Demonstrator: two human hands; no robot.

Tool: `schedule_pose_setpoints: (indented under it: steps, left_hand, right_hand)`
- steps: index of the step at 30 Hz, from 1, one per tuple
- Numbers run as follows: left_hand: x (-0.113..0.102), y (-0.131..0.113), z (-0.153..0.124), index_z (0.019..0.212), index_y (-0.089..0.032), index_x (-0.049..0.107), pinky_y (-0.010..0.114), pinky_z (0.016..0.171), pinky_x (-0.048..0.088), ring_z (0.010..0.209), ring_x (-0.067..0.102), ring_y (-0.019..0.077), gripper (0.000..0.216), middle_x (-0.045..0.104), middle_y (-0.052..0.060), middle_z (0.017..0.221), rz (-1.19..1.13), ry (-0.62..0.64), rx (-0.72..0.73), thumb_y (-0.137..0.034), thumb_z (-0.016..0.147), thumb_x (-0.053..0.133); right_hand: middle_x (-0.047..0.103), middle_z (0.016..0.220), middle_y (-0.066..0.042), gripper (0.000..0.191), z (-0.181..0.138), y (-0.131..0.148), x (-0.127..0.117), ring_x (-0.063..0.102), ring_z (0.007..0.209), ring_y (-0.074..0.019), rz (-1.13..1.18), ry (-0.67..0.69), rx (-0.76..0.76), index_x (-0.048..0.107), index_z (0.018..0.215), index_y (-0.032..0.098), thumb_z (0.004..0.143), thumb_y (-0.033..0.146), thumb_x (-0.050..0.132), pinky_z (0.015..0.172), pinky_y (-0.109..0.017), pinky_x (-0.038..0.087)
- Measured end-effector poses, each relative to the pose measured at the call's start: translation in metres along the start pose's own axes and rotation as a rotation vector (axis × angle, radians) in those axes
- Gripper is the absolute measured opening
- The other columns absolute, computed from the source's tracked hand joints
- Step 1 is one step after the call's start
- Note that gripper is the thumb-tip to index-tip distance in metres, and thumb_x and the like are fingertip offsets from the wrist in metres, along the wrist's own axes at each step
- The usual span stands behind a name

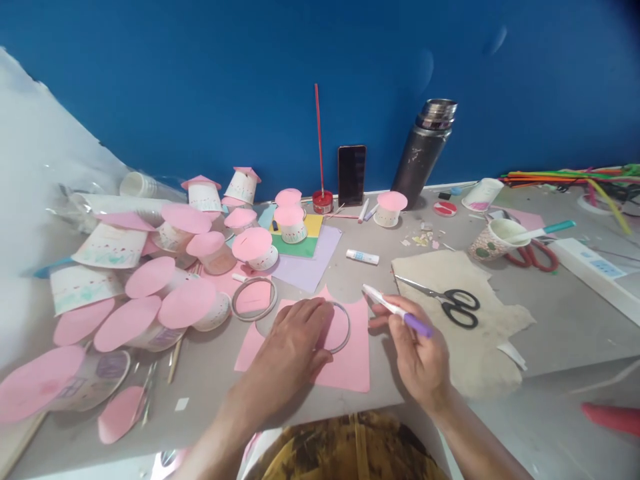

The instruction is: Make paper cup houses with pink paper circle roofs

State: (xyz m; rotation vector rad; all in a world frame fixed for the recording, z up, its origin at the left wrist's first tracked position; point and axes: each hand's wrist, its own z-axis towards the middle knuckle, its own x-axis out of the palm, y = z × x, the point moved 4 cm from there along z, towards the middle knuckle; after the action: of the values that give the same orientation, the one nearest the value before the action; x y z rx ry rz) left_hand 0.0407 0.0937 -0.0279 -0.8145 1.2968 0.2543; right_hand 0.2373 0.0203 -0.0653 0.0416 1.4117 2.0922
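My left hand (pixel 300 333) presses down over the left side of a grey ring (pixel 349 333), fingers close together and thumb at its lower edge. Under the ring is a sheet of pink paper (pixel 350 377) with a curved cut at its left. The ring's left part is hidden by the hand. In my right hand (pixel 420 350) is a white marker with a purple end (pixel 397 310), its tip pointing up and left, apart from the paper. A second ring (pixel 275 300) lies just beyond the left hand, partly over another pink piece. Black-handled scissors (pixel 450 300) rest to the right.
Paper cups with pink discs (pixel 187 303) crowd the left side. A glue stick (pixel 363 257) lies ahead. Against the blue wall stand a phone (pixel 351 175) and a dark flask (pixel 423 153). The scissors lie on a beige cloth (pixel 480 360); a patterned cup (pixel 493 240) is beyond.
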Motion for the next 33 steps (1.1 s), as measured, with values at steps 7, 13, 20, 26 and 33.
schedule_pose_setpoints:
  steps: [7,13,20,26,33]
  left_hand:
    - [0.010,-0.009,-0.010,0.123,-0.022,0.055,0.057,0.108,0.045,0.138,0.047,0.0360,0.043,0.058,0.015,0.142,0.028,-0.205,0.093,-0.009,0.085,0.068]
    - [0.036,-0.031,-0.025,0.098,-0.019,0.062,0.039,0.083,0.048,0.099,0.058,0.0244,0.019,0.065,0.009,0.102,-0.121,-0.420,0.145,-0.003,0.090,0.057]
    - [0.057,-0.020,-0.029,0.088,-0.018,0.062,0.036,0.074,0.037,0.084,0.048,0.0216,0.022,0.058,0.007,0.089,-0.138,-0.506,0.004,0.002,0.088,0.052]
    - [0.059,-0.019,-0.028,0.082,-0.016,0.060,0.036,0.075,0.035,0.083,0.047,0.0205,0.020,0.056,0.006,0.086,-0.120,-0.528,0.011,0.002,0.089,0.052]
    - [0.053,-0.022,-0.029,0.081,-0.016,0.058,0.036,0.072,0.036,0.080,0.046,0.0199,0.019,0.056,0.005,0.084,-0.046,-0.464,0.012,-0.003,0.092,0.051]
  right_hand:
    - [0.072,0.073,-0.002,0.033,0.046,0.015,-0.019,0.068,0.053,-0.0149,0.078,0.175,0.243,0.067,0.105,0.018,0.098,0.050,0.062,0.047,-0.023,0.057]
    - [0.068,0.069,-0.001,0.036,0.088,0.014,-0.016,0.061,0.049,-0.0130,0.037,0.196,0.253,0.071,0.097,0.017,0.091,0.053,0.070,0.044,-0.023,0.049]
    - [0.061,0.059,0.002,0.033,0.116,0.004,-0.032,0.052,0.048,-0.0103,-0.017,-0.003,0.234,0.070,0.078,0.019,0.087,0.051,0.075,0.048,-0.022,0.045]
    - [0.063,0.061,0.002,0.033,0.117,0.002,-0.009,0.054,0.047,-0.0101,0.025,0.047,0.184,0.070,0.086,0.018,0.089,0.051,0.074,0.047,-0.023,0.046]
    - [0.072,0.077,-0.001,0.025,0.086,-0.007,0.017,0.067,0.054,-0.0131,0.004,0.185,-0.010,0.064,0.115,0.021,0.104,0.041,0.055,0.053,-0.025,0.056]
